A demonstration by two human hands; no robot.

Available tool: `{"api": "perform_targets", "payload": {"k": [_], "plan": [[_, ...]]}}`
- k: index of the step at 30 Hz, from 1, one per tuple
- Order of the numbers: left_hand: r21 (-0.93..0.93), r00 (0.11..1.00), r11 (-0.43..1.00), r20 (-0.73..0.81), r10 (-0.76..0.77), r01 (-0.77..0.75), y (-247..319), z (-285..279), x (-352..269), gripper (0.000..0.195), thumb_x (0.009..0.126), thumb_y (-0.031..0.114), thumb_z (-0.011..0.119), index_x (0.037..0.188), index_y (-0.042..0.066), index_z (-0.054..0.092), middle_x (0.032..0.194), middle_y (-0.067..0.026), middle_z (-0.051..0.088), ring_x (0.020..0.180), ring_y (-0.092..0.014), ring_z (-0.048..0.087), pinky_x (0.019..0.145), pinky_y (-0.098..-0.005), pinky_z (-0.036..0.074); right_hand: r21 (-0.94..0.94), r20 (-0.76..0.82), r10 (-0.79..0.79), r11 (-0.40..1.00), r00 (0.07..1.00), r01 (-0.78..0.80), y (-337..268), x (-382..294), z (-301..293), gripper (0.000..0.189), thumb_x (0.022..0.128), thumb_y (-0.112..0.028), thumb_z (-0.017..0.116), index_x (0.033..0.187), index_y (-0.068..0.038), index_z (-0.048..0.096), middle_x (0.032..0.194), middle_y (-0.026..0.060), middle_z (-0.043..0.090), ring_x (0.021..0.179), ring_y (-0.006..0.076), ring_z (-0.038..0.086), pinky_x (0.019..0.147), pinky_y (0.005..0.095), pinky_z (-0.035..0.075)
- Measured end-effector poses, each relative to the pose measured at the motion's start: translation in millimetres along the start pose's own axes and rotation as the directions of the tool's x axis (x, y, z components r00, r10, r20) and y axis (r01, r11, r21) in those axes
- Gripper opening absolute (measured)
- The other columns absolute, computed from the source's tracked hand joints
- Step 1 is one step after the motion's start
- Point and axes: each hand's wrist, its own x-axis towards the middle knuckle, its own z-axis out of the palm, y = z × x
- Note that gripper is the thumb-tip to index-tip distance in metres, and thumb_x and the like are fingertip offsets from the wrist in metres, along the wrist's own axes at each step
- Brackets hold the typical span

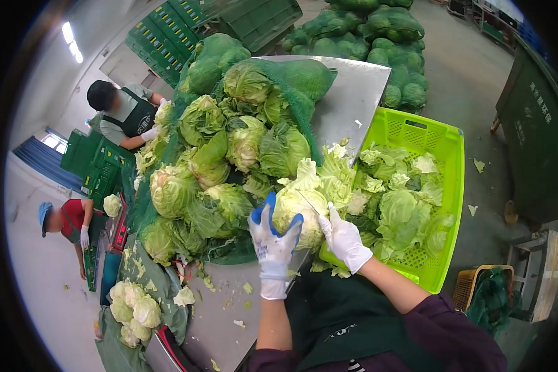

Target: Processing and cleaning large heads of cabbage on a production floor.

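Observation:
A pale green cabbage (302, 214) with a loose outer leaf is held in front of me, near the table's edge. My left hand (275, 237), in a white glove with blue fingertips, grips its left side with spread fingers. In a white glove, my right hand (345, 238) holds a thin blade (309, 202) against the cabbage; its handle is hidden in the fingers. Several untrimmed cabbages (244, 139) lie beyond my left hand in and on a green mesh bag (318, 79). To the right, loose leaves (402, 211) fill much of a lime-green plastic crate (455, 186).
The metal table (353, 83) carries leaf scraps. Trimmed cabbages (135, 309) lie on green cloth at lower left, near a red-edged device (174, 346). Two co-workers (130, 114) stand at the left. Full mesh sacks (395, 60) are stacked behind; a dark green bin (534, 125) stands at right.

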Motion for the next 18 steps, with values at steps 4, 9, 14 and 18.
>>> {"api": "perform_targets", "payload": {"k": [4,9,14,18], "plan": [[-0.135,0.979,0.991,0.202,0.007,0.020,-5,1,16,0.058,0.075,0.010,0.076,0.129,0.007,0.053,0.138,-0.0159,0.036,0.121,-0.026,0.045,0.094,-0.0342,0.045,-0.049,-0.052,-0.046,0.998,0.998,0.043,1,18,6,0.056,0.098,-0.041,0.037,0.121,0.009,0.048,0.065,0.0234,0.061,0.061,0.0408,0.061,0.060,0.0494,0.049],[0.062,0.983,0.989,0.131,0.128,-0.137,9,6,1,0.052,0.072,0.010,0.077,0.121,0.008,0.060,0.134,-0.0149,0.043,0.122,-0.027,0.046,0.103,-0.0365,0.038,0.072,0.351,0.230,0.960,0.908,-0.271,24,73,-26,0.060,0.099,-0.044,0.029,0.092,0.005,0.063,0.076,0.0280,0.063,0.078,0.0426,0.063,0.072,0.0486,0.050],[-0.336,0.974,0.938,0.226,-0.015,0.092,-21,-22,-13,0.058,0.074,0.004,0.072,0.128,0.003,0.050,0.140,-0.0153,0.038,0.130,-0.026,0.038,0.108,-0.0352,0.031,-0.061,0.063,0.073,0.996,0.995,-0.069,64,82,-12,0.069,0.096,-0.055,0.030,0.082,0.004,0.063,0.085,0.0308,0.064,0.088,0.0419,0.063,0.080,0.0472,0.048],[-0.351,0.977,0.925,0.200,-0.076,0.144,-60,-39,-39,0.061,0.073,0.008,0.075,0.128,0.007,0.049,0.141,-0.0161,0.035,0.128,-0.028,0.038,0.106,-0.0386,0.034,-0.039,0.025,0.141,0.989,0.990,-0.140,-4,37,-7,0.076,0.081,-0.068,0.051,0.101,0.004,0.054,0.084,0.0274,0.065,0.085,0.0402,0.065,0.077,0.0444,0.050]]}}
